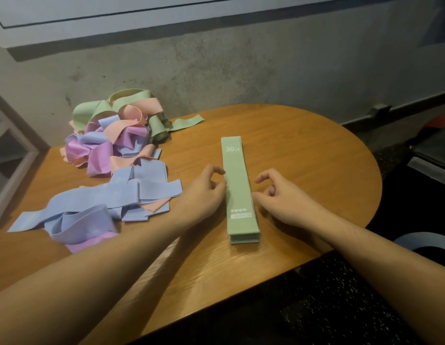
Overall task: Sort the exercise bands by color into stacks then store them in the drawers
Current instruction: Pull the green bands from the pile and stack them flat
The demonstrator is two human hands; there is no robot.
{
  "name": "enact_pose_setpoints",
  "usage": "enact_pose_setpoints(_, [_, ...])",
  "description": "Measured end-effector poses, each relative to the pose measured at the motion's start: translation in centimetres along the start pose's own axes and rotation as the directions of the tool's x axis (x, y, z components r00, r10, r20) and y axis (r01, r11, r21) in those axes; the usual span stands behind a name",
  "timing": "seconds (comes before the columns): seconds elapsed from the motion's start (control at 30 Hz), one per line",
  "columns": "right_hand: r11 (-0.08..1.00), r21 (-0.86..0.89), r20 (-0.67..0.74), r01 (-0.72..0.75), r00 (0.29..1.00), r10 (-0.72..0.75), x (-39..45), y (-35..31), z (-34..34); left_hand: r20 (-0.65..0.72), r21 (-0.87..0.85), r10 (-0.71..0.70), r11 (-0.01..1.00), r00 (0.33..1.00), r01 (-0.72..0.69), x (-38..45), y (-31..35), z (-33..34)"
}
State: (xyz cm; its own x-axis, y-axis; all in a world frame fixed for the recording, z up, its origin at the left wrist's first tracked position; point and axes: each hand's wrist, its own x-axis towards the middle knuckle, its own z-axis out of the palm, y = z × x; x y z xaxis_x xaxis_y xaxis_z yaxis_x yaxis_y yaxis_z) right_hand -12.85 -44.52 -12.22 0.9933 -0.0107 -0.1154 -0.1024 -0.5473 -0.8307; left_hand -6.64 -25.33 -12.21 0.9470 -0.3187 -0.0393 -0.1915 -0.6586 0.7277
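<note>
Both hands rest on the table (pixel 303 150), fingers loosely curled and holding nothing. The left hand (pixel 204 192) touches one long side of the green band stack (pixel 237 188), and the right hand (pixel 283 195) touches the other. The stack lies near the table's middle. The unsorted bands (pixel 112 145) lie heaped by the far left edge.

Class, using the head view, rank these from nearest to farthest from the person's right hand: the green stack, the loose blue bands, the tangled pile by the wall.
1. green stack, just beside the right hand, on its left.
2. loose blue bands, beyond the left hand.
3. tangled pile, far left, by the wall.
</note>
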Motion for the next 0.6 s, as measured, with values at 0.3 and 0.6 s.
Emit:
enact_pose_setpoints(0.3, [0.974, -0.224, 0.050, 0.043, 0.998, -0.033, -1.9, -0.4, 1.1, 0.091, 0.112, 0.061, 0.991, 0.994, -0.071, -4.5, 0.8, 1.0])
enact_pose_setpoints(0.6, [0.986, -0.166, -0.036, -0.012, 0.999, 0.006, -2.4, -3.0, 0.4, 0.039, 0.011, 0.055, 0.998, 0.998, -0.055, -5.1, 0.6, -0.2])
